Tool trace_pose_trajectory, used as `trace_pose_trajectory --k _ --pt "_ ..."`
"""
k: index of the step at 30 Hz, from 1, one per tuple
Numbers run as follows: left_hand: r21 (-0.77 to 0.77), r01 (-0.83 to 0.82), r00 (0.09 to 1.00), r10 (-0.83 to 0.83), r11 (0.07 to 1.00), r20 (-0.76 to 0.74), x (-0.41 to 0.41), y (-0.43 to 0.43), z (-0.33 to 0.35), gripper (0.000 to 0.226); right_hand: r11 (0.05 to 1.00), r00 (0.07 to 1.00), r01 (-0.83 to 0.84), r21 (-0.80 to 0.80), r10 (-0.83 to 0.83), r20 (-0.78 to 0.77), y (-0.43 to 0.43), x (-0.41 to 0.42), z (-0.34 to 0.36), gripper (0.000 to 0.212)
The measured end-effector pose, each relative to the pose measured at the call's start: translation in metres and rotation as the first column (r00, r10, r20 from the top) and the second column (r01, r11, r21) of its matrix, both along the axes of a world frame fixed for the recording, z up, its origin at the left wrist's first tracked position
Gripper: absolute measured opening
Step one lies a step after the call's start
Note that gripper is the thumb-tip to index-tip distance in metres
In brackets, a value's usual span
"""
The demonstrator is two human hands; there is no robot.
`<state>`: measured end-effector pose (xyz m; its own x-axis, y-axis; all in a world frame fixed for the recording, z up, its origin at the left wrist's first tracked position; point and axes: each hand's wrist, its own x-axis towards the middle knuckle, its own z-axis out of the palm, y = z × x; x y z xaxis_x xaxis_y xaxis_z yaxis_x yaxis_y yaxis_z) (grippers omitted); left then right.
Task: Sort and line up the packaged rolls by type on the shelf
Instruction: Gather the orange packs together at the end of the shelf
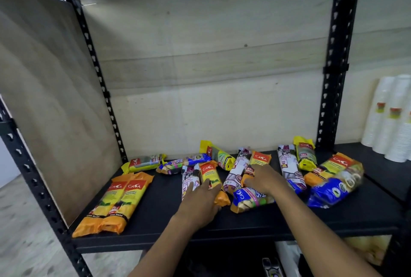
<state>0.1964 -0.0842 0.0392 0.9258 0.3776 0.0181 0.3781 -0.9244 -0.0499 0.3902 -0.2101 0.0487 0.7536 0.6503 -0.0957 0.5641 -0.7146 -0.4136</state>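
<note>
Several packaged rolls lie scattered on the black shelf (pixel 155 214). Two orange packs (pixel 115 201) lie side by side at the left front. My left hand (pixel 200 201) rests over an orange pack (pixel 210 173) in the middle, fingers around its lower part. My right hand (pixel 262 178) lies on another orange pack (pixel 259 160), fingers curled on it. White-purple packs (pixel 289 167), yellow packs (pixel 304 156) and blue packs (pixel 331 192) lie around. A blue pack (pixel 246 198) lies just below my right hand.
Black slotted uprights (pixel 333 54) frame the shelf, with a plywood side panel (pixel 44 98) at the left and a pale wall behind. Stacks of white cups (pixel 391 121) stand on the neighbouring shelf to the right. A lower shelf holds dim objects.
</note>
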Motion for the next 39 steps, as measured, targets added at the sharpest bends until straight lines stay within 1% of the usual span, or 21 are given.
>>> trace_pose_trajectory --k 3,5,6,7,10,11,13,16,18,22,25,30,34,39 --pt "0.008 -0.02 1.0 0.02 1.0 0.02 0.004 -0.003 0.0 0.076 0.999 1.0 -0.022 -0.033 0.022 0.012 0.004 0.003 -0.003 0.074" --pt "0.011 -0.037 0.999 0.037 0.999 0.016 0.009 -0.003 0.001 0.078 0.999 1.0 -0.02 -0.025 0.02 0.003 0.007 0.004 -0.004 0.076" --pt "0.013 -0.042 0.999 0.042 0.999 0.007 0.011 -0.003 0.0 0.077 1.0 1.0 -0.013 -0.021 0.013 -0.001 0.008 0.004 -0.004 0.073" --pt "0.017 -0.043 0.999 0.043 0.999 -0.002 0.013 -0.003 0.0 0.074 1.0 1.0 -0.003 -0.017 0.003 -0.002 0.009 0.004 -0.005 0.067" --pt "0.062 -0.027 1.0 0.027 0.998 0.001 0.013 -0.004 -0.001 0.061 0.999 0.998 0.041 0.035 -0.043 0.042 0.011 0.003 -0.007 0.036" --pt "0.071 -0.023 1.0 0.022 0.997 0.017 0.012 -0.004 0.0 0.058 0.997 0.996 0.053 0.056 -0.056 0.064 0.01 0.002 -0.008 0.03" --pt "0.042 -0.011 0.997 0.008 0.999 0.074 0.008 -0.006 0.002 0.054 0.992 0.993 0.058 0.11 -0.068 0.097 0.008 0.002 -0.01 0.026" --pt "-0.073 0.016 0.973 0.001 0.997 0.23 -0.003 -0.007 0.004 0.05 0.959 0.991 0.084 0.269 -0.11 0.082 0.003 0.004 -0.01 0.028" --pt "-0.124 0.034 0.949 0.006 0.992 0.314 -0.013 -0.004 0.005 0.049 0.945 0.988 0.084 0.317 -0.121 0.097 0.001 0.003 -0.01 0.032" --pt "-0.119 0.043 0.918 0.008 0.992 0.397 -0.031 0.004 0.008 0.049 0.9 0.982 0.051 0.433 -0.123 0.14 0.001 -0.014 -0.007 0.046" --pt "-0.124 0.044 0.883 0.02 0.991 0.469 -0.046 0.011 0.008 0.05 0.871 0.979 -0.04 0.489 -0.063 0.192 0.003 -0.033 0.001 0.046" --pt "-0.142 0.013 0.839 0.066 0.99 0.54 -0.074 0.026 0.009 0.05 0.852 0.978 -0.158 0.499 0.065 0.199 0.015 -0.071 0.014 0.048" --pt "-0.138 -0.043 0.818 0.114 0.99 0.564 -0.104 0.043 0.007 0.05 0.847 0.97 -0.233 0.478 0.169 0.173 0.033 -0.107 0.016 0.051" --pt "-0.159 -0.146 0.803 0.211 0.976 0.557 -0.15 0.078 -0.001 0.05 0.813 0.949 -0.315 0.49 0.277 0.151 0.062 -0.155 0.006 0.054"
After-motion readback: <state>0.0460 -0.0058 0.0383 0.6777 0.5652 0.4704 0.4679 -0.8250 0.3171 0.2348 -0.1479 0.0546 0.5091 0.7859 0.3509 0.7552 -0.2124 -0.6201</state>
